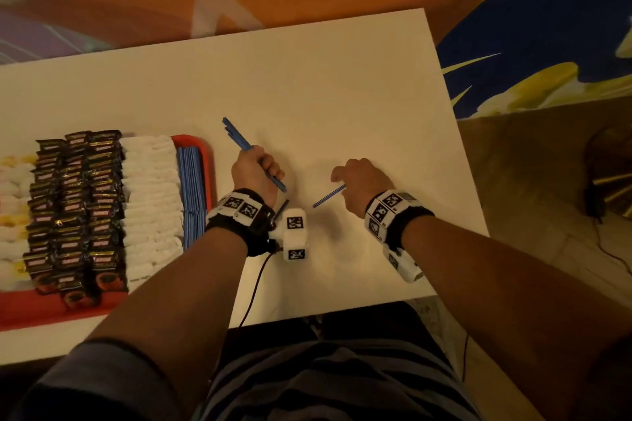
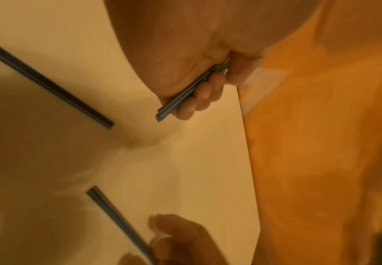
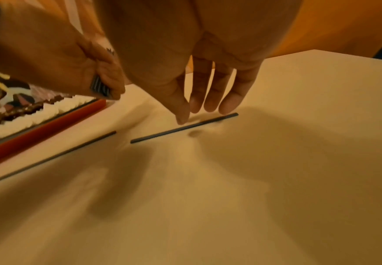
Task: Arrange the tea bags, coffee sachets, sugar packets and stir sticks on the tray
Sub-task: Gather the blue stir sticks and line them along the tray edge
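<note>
- Left hand (image 1: 256, 171), centre of the head view: I see its fingers curled round a bundle of blue stir sticks (image 1: 239, 140).
- Right hand (image 1: 362, 181), right of centre: my fingers (image 3: 228, 104) hang straight, tips at a single stir stick (image 3: 183, 128) lying on the white table (image 1: 342, 79); nothing gripped.
- Another loose stick (image 3: 51, 157), lower left of the right wrist view, beside the red tray (image 1: 195, 142).
- Tray, left of the head view: dark coffee sachets (image 1: 75, 202), white sugar packets (image 1: 150, 202), a row of blue sticks (image 1: 191, 195).

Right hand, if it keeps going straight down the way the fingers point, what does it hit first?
Most likely the loose blue stir stick lying on the white table. The right hand points its straight fingers down just above it; whether they already touch is unclear.
</note>
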`<state>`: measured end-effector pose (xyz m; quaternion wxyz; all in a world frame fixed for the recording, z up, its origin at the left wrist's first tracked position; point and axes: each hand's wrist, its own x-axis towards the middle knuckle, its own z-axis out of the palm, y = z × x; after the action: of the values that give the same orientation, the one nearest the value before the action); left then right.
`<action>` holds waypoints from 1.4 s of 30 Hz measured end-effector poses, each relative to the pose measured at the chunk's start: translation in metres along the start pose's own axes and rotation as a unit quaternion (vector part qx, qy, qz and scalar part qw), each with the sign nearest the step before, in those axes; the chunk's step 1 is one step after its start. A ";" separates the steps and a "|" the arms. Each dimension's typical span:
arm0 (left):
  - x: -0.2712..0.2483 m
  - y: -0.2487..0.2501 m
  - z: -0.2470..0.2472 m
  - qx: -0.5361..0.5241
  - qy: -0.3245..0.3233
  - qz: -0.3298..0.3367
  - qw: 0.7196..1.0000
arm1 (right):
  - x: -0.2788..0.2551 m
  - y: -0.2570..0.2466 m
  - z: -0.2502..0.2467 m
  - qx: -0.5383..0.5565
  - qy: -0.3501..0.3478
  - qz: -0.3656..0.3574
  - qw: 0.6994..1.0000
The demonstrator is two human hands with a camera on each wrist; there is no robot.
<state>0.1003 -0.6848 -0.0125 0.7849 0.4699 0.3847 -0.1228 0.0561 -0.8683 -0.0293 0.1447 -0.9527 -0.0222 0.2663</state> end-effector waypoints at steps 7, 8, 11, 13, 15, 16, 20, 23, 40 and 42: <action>0.007 0.024 -0.021 0.326 0.046 0.116 0.937 | 0.004 -0.006 0.006 -0.119 -0.020 -0.014 0.993; 0.006 0.024 -0.026 0.404 0.036 0.132 0.904 | 0.005 -0.007 0.006 -0.131 -0.030 -0.017 0.991; 0.003 0.023 -0.043 0.562 0.007 0.110 0.820 | 0.006 -0.011 0.006 -0.154 -0.045 -0.032 0.986; 0.001 0.018 -0.054 0.636 -0.016 0.077 0.768 | 0.006 -0.013 0.006 -0.164 -0.047 -0.041 0.984; -0.005 0.010 -0.061 0.705 -0.041 0.054 0.706 | 0.005 -0.014 0.005 -0.161 -0.046 -0.042 0.985; -0.008 0.005 -0.063 0.732 -0.048 0.050 0.677 | 0.005 -0.014 0.005 -0.156 -0.044 -0.042 0.986; -0.021 -0.013 -0.066 0.796 -0.066 0.064 0.598 | 0.007 -0.016 0.005 -0.096 -0.048 -0.030 0.994; -0.026 -0.020 -0.064 0.816 -0.070 0.087 0.567 | 0.007 -0.015 0.005 -0.005 -0.036 0.002 0.999; -0.039 -0.022 -0.048 0.888 -0.185 0.151 0.392 | -0.008 -0.009 -0.008 0.151 -0.040 0.119 0.980; -0.037 -0.023 -0.050 0.889 -0.191 0.163 0.384 | -0.010 -0.007 -0.009 0.151 -0.032 0.128 0.980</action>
<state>0.0381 -0.6622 -0.0139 -0.0225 0.9170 -0.1880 -0.3512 0.0520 -0.8649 -0.0150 0.2507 -0.9059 0.1358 0.3132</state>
